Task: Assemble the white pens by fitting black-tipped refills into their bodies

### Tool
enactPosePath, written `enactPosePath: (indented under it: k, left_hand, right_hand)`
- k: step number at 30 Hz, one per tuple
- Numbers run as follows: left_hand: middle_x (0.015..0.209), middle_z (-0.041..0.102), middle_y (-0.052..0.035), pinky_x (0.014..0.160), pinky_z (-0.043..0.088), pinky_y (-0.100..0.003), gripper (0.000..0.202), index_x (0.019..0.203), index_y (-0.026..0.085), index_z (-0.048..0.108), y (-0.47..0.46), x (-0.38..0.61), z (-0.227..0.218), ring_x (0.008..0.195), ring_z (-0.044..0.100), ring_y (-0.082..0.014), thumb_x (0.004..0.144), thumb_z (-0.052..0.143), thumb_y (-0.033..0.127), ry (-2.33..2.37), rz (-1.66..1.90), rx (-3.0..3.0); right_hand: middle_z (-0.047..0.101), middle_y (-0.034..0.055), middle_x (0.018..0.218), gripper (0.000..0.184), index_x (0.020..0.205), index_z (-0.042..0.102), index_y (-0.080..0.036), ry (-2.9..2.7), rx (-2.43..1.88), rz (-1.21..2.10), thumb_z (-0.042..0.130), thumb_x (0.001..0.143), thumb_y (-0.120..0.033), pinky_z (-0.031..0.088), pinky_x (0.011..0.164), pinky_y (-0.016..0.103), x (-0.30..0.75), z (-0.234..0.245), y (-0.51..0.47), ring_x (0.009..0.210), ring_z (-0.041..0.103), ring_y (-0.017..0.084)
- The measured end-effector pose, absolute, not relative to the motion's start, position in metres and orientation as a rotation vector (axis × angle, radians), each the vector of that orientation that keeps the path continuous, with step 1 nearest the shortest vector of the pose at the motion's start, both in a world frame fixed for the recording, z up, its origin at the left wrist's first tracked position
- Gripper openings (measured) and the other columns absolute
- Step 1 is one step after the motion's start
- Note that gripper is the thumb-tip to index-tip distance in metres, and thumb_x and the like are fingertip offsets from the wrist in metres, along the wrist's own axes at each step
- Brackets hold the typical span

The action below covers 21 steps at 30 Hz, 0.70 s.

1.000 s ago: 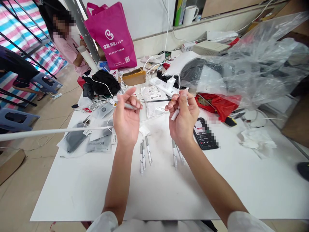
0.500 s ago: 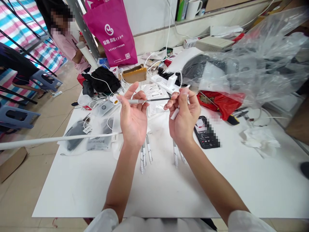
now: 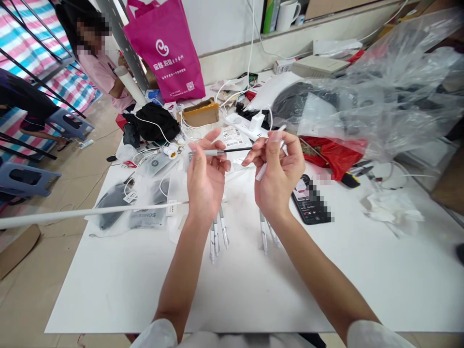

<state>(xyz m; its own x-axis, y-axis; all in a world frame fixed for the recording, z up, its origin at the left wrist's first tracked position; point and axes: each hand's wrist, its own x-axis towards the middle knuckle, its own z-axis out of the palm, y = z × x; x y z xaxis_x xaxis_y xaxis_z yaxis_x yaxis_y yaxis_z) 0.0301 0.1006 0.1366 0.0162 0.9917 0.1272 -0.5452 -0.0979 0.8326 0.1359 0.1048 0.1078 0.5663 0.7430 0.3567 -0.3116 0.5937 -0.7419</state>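
Observation:
My left hand (image 3: pixel 206 176) is raised above the white table (image 3: pixel 232 290) and grips a grey pen barrel (image 3: pixel 210 152). A thin black refill (image 3: pixel 237 150) sticks out of that barrel toward my right hand (image 3: pixel 277 171), whose fingertips pinch its far end. My right hand also holds a white pen part (image 3: pixel 270 154) slanted across its palm. Below my hands, three white pens (image 3: pixel 217 234) lie on the table at the left and a pair more pens (image 3: pixel 266 232) at the right.
A black phone (image 3: pixel 311 200) lies right of my right hand. Behind are packaged items (image 3: pixel 145 203), a white power strip (image 3: pixel 250 126), a magenta bag (image 3: pixel 165 48), a red bag (image 3: pixel 331 154) and crumpled clear plastic (image 3: pixel 391 92). A seated person (image 3: pixel 105 72) is at the far left.
My left hand has moved right, closer to my right hand, sliding the barrel further along the black refill. The exposed length of refill is shorter.

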Motion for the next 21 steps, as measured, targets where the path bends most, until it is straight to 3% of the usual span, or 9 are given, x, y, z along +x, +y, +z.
enactPosePath:
  k: [4, 9, 16, 21]
  left_hand:
    - [0.105, 0.075, -0.0055, 0.082, 0.058, -0.024, 0.036, 0.111, 0.022, 0.084, 0.104, 0.026, 0.131, 0.088, 0.070, -0.0120, 0.096, 0.078, 0.054, 0.640, 1.343, 1.017]
    - [0.099, 0.082, -0.0053, 0.086, 0.064, -0.033, 0.027, 0.102, 0.023, 0.087, 0.109, 0.007, 0.131, 0.084, 0.076, -0.0164, 0.082, 0.094, 0.039, 0.742, 1.246, 1.280]
    - [0.100, 0.083, -0.0067, 0.091, 0.066, -0.041, 0.025, 0.112, 0.021, 0.084, 0.100, -0.003, 0.135, 0.090, 0.079, -0.0224, 0.092, 0.084, 0.037, 0.811, 1.062, 1.564]
    - [0.100, 0.080, -0.0068, 0.089, 0.066, -0.039, 0.020, 0.106, 0.018, 0.079, 0.099, 0.004, 0.134, 0.087, 0.081, -0.0223, 0.096, 0.079, 0.035, 0.770, 1.019, 1.559]
  right_hand:
    - [0.072, -0.0045, 0.084, 0.028, 0.101, 0.060, -0.028, -0.767, -0.672, 0.687, 0.073, 0.100, -0.053, 0.063, 0.062, 0.026, 0.139, 0.114, 0.101, 0.063, 0.072, 0.011]
    - [0.074, -0.0031, 0.082, 0.033, 0.098, 0.061, -0.028, -0.853, -0.724, 0.725, 0.079, 0.094, -0.056, 0.061, 0.056, 0.027, 0.149, 0.129, 0.093, 0.062, 0.072, 0.013]
    - [0.077, -0.0020, 0.084, 0.037, 0.095, 0.066, -0.025, -1.124, -0.788, 0.825, 0.080, 0.092, -0.058, 0.045, 0.040, 0.023, 0.155, 0.136, 0.085, 0.044, 0.055, 0.006]
    - [0.082, 0.0021, 0.094, 0.035, 0.098, 0.067, -0.025, -1.033, -0.822, 0.734, 0.077, 0.095, -0.059, 0.035, 0.034, 0.023, 0.155, 0.138, 0.083, 0.038, 0.041, 0.004]
